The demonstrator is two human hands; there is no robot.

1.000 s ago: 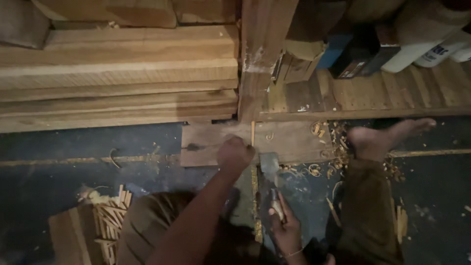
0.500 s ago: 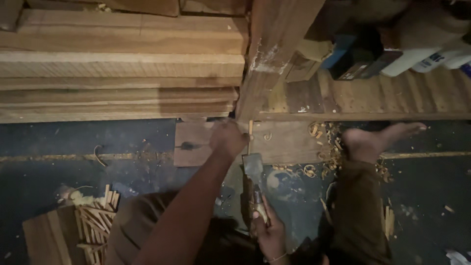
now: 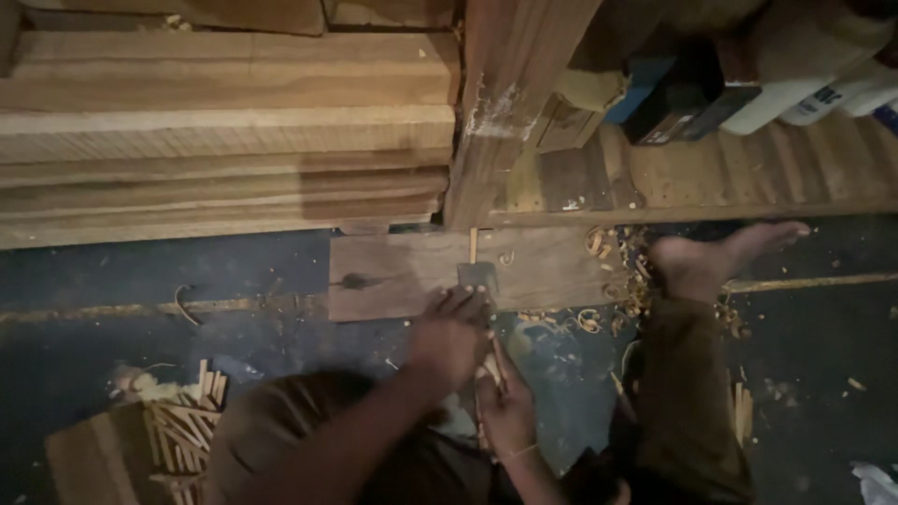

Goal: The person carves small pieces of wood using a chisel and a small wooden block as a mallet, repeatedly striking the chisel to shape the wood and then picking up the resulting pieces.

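Left hand (image 3: 447, 339) and right hand (image 3: 506, 409) bare, no gloves; forearms bare, no sleeves in view. Thin band or bracelet around right wrist (image 3: 520, 453). Trousers (image 3: 687, 393) olive-brown, loose, dull cloth, creased at knee; same cloth over left thigh (image 3: 281, 421). Right foot (image 3: 711, 257) bare, no shoe or sock. Light dim, finer detail not clear.

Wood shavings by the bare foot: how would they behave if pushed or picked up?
The wood shavings are thin curls, so probably very light and likely to scatter rather than slide together. They look brittle and may crumble under a pinch. Lying loose on the dark floor around the bare foot, they would likely shift with any sweep.
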